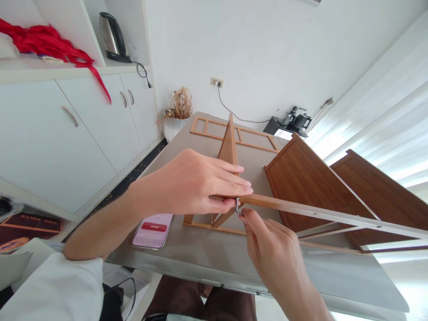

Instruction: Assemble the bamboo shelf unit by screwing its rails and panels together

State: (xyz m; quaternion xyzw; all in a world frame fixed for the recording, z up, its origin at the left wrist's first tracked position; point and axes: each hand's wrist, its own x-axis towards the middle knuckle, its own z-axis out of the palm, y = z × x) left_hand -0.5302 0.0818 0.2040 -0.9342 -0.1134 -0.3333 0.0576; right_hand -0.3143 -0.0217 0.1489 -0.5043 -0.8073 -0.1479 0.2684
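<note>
My left hand (203,185) lies over the corner of a wooden frame (284,203), its fingers stretched out along the rail and against an upright wooden panel (229,145). Just below those fingertips, a small bent metal hex key (237,206) stands with one end at the rail. My right hand (272,245) pinches the lower end of the hex key between thumb and forefinger. Small holes show along the rail to the right. Partly under my left hand, the frame's lower pieces rest on the grey table (207,254).
A phone (152,231) with a lit screen lies by my left forearm. Two brown wooden panels (310,183) lean upright at the right. A slatted wooden frame (257,138) lies at the far end. Behind are a dried plant (180,104), a kettle (113,38) and white cabinets (90,120).
</note>
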